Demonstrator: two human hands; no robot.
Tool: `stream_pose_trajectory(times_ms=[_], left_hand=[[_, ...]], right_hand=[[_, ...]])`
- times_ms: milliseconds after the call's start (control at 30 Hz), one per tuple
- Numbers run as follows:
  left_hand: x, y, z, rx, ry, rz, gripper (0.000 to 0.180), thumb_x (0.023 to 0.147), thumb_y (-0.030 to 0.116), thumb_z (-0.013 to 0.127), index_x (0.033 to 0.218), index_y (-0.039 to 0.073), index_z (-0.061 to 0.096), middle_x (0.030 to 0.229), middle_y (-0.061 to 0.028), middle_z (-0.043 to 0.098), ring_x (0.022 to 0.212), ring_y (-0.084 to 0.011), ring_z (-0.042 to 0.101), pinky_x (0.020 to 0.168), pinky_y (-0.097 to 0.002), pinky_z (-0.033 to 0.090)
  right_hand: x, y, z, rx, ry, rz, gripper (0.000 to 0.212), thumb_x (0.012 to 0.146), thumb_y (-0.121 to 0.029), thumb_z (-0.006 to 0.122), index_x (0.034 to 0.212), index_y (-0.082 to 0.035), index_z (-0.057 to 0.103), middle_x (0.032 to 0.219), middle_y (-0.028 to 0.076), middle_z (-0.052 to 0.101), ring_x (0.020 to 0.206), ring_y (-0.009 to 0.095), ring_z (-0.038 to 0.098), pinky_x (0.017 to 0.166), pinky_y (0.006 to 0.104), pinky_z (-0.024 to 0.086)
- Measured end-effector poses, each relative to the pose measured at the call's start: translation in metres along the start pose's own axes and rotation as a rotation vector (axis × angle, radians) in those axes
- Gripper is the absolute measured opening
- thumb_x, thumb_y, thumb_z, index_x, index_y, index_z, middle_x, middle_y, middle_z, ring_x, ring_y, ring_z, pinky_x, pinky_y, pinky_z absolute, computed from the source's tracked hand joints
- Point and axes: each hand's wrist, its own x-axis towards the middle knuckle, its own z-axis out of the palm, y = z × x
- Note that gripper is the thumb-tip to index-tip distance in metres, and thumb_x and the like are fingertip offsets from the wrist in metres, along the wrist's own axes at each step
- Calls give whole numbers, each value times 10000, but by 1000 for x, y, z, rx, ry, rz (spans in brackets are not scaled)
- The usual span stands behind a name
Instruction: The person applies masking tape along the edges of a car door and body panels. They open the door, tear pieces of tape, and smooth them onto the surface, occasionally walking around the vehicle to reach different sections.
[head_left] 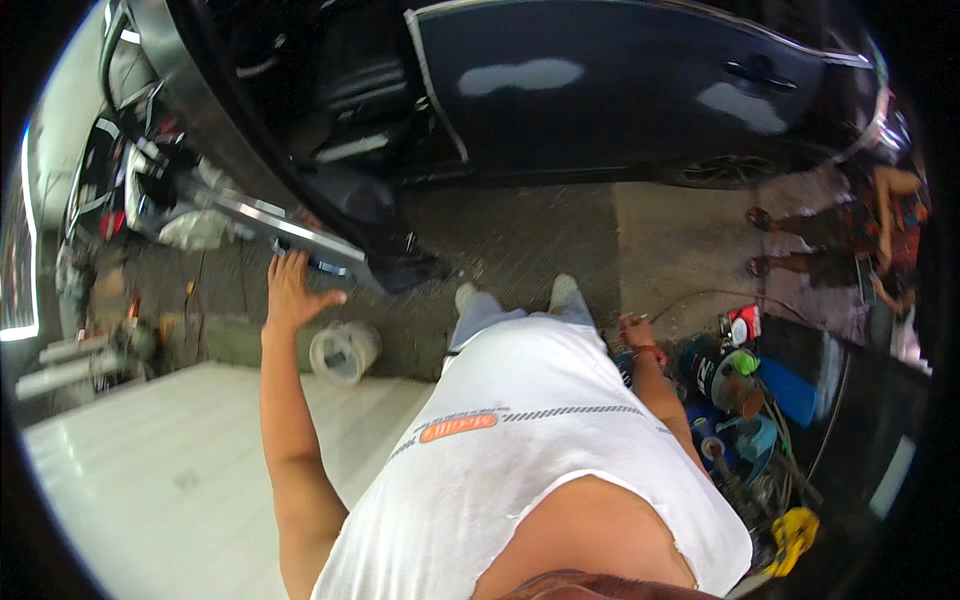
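Hands [291, 297] [636, 331] open, left near door [305, 235]

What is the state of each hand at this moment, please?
Left hand: open, by the car door; contact cannot be told.
Right hand: no held object visible; open or closed cannot be told.

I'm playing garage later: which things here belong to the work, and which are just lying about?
Probably the work:
open car door, by the left hand
dark car

Probably just lying about:
whitish bucket
yellow bundle
blue flat piece
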Motion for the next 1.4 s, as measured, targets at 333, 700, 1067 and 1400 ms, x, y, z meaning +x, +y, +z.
stream_pose_trajectory(times_ms=[333,700,1067,1400], left_hand=[[-27,2,-4,64,-124,-96,1322,450,670,957,1530,57,504,1573,-164,541,1525,-370,416,1273,-554,277],[-85,153,-47,-79,455,-576,1412,764,705,838,1693,-27,65,1730,-310,148,1589,-475,202,1277,-600,199],[-33,182,-15,479,722,-454,1046,994,476,718,1685,-38,124,1670,-308,285,1544,-447,310,1238,-641,247],[-57,177,39,484,750,-580,1067,970,451,730,1689,-40,113,1678,-286,288,1556,-431,326,1237,-625,242]], right_hand=[[121,78,-113,-175,56,-224,236,1051,-308,683,979,-83,685,787,29,667,628,155,613,509,322,440],[72,-9,-97,-138,-236,-10,360,1014,-394,666,1023,-52,778,775,89,731,626,196,674,561,385,505],[92,-202,-56,-587,-187,-583,591,1038,-496,592,1214,49,738,1278,311,698,1211,443,671,1067,491,518],[124,-136,-77,-753,-235,-448,555,1031,-517,561,1283,-57,740,1368,262,670,1303,446,610,1127,476,480]])
